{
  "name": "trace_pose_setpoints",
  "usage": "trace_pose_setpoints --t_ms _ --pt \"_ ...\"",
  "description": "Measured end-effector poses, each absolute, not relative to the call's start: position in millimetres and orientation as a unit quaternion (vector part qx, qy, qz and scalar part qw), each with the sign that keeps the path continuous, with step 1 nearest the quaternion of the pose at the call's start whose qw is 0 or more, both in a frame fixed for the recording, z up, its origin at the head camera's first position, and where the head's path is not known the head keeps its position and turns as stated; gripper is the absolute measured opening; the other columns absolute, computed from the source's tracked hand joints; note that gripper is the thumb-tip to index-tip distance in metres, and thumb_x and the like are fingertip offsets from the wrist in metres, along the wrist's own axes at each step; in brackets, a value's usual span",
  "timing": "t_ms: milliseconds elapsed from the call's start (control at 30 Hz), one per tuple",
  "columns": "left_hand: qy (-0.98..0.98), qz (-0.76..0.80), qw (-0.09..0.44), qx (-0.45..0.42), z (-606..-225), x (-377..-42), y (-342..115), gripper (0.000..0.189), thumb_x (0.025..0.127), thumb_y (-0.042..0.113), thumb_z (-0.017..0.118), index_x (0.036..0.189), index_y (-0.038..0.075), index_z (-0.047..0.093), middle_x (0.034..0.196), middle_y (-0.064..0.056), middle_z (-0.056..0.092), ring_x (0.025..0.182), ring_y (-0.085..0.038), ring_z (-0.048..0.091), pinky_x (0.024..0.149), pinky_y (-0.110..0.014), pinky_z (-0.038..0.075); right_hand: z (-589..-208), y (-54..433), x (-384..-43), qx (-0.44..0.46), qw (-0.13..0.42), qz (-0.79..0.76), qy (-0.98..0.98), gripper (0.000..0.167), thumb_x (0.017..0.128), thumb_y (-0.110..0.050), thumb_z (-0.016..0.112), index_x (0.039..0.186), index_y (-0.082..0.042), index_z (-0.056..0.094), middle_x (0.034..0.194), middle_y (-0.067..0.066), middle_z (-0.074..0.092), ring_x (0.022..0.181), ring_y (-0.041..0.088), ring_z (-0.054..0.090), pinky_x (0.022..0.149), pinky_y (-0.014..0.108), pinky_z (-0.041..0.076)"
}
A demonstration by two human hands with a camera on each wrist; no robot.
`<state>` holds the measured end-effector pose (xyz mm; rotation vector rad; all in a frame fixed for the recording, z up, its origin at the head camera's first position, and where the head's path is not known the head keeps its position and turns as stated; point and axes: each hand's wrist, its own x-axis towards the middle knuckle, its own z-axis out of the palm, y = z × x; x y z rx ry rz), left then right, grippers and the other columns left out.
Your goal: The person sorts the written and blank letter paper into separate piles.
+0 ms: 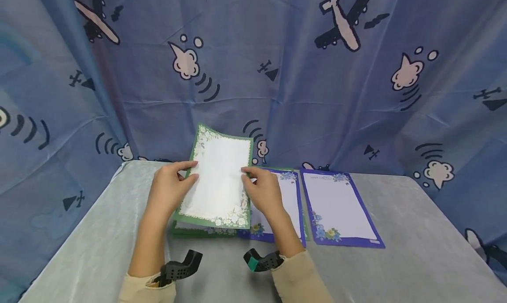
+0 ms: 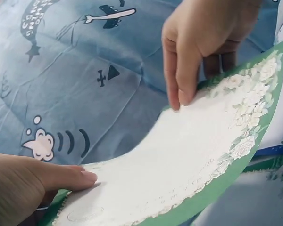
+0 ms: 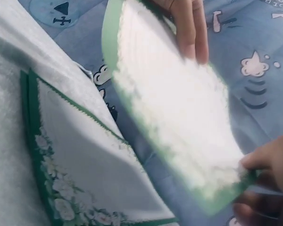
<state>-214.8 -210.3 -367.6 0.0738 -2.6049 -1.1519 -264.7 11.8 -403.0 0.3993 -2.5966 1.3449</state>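
A sheet of green-bordered stationery paper (image 1: 219,180) with white flowers in its corners is held up between both hands. On its left edge the left hand (image 1: 170,184) pinches it between thumb and fingers. My right hand (image 1: 264,188) pinches the opposite edge the same way. The sheet bows between them, as the left wrist view shows. Below it lie more green-bordered sheets (image 3: 85,155), partly hidden by the held one. Beside these, a purple-bordered sheet (image 1: 291,197) with blue and yellow flowers lies partly behind the right forearm.
A second purple-bordered sheet (image 1: 340,206) lies to the right on the grey cloth-covered table (image 1: 416,250). Behind the table hangs a blue curtain (image 1: 237,74) printed with airplanes and clouds. Black wrist devices (image 1: 180,268) sit on both wrists, near the beige sleeves.
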Motion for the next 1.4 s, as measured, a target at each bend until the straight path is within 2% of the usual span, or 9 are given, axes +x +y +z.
trace_pose_setpoints --t_ms 67,133,300,467,733,967,1167,1400 --pt "-0.905 -0.4 0.14 0.025 -368 -215 -212 0.037 0.095 0.013 0.069 0.132 0.013 0.069 0.093 -0.013 0.072 0.048 -0.016 0.036 0.046 -0.029 0.033 -408 11 -267 0.128 0.092 0.45 -0.879 0.027 0.099 -0.022 0.063 0.123 -0.016 0.074 0.101 0.008 0.078 0.048 0.012 0.046 0.043 0.025 0.031" --pt "-0.906 -0.4 0.134 0.025 -369 -216 -214 0.037 0.095 0.013 0.068 0.132 0.013 0.068 0.116 -0.014 0.072 0.048 -0.015 0.035 0.046 -0.029 0.034 -413 9 -269 0.125 0.09 0.449 -0.88 0.026 0.099 -0.023 0.063 0.121 -0.016 0.075 0.101 0.007 0.078 0.05 0.012 0.049 0.045 0.025 0.034" --pt "-0.908 -0.401 0.118 0.024 -374 -218 -218 0.036 0.096 0.013 0.067 0.132 0.011 0.068 0.129 -0.015 0.069 0.048 -0.015 0.034 0.046 -0.029 0.035 -424 5 -272 0.117 0.096 0.444 -0.883 0.025 0.1 -0.025 0.062 0.116 -0.013 0.077 0.105 0.007 0.078 0.057 0.011 0.055 0.05 0.026 0.04" --pt "-0.908 -0.404 0.106 0.023 -382 -221 -222 0.035 0.096 0.012 0.067 0.131 0.01 0.069 0.129 -0.015 0.069 0.048 -0.014 0.033 0.046 -0.029 0.034 -433 1 -272 0.111 0.093 0.444 -0.884 0.023 0.099 -0.024 0.064 0.114 -0.012 0.078 0.1 0.007 0.079 0.053 0.011 0.052 0.045 0.025 0.035" --pt "-0.906 -0.413 0.084 0.04 -395 -228 -228 0.035 0.095 0.011 0.066 0.13 0.009 0.069 0.129 -0.016 0.068 0.051 -0.015 0.035 0.048 -0.03 0.036 -444 -1 -276 0.115 0.091 0.451 -0.88 0.02 0.097 -0.019 0.066 0.109 -0.009 0.079 0.092 0.009 0.078 0.046 0.01 0.04 0.043 0.023 0.028" --pt "-0.904 -0.419 0.072 0.046 -402 -232 -231 0.035 0.095 0.011 0.066 0.13 0.008 0.069 0.134 -0.019 0.066 0.053 -0.016 0.04 0.051 -0.031 0.038 -452 -1 -278 0.115 0.087 0.461 -0.875 0.019 0.096 -0.017 0.067 0.107 -0.008 0.08 0.089 0.01 0.078 0.052 0.01 0.048 0.047 0.024 0.032" --pt "-0.905 -0.416 0.073 0.05 -411 -236 -234 0.035 0.095 0.012 0.066 0.129 0.009 0.07 0.13 -0.019 0.067 0.052 -0.015 0.04 0.05 -0.031 0.038 -455 -1 -281 0.111 0.085 0.458 -0.878 0.019 0.096 -0.018 0.067 0.108 -0.011 0.079 0.09 0.008 0.077 0.064 0.011 0.059 0.055 0.025 0.041" --pt "-0.905 -0.416 0.063 0.061 -425 -241 -235 0.036 0.095 0.013 0.066 0.131 0.007 0.068 0.133 -0.021 0.064 0.058 -0.016 0.047 0.053 -0.032 0.04 -458 -2 -281 0.108 0.063 0.457 -0.88 0.022 0.095 -0.017 0.067 0.114 -0.011 0.077 0.097 0.013 0.076 0.054 0.011 0.047 0.049 0.025 0.037"
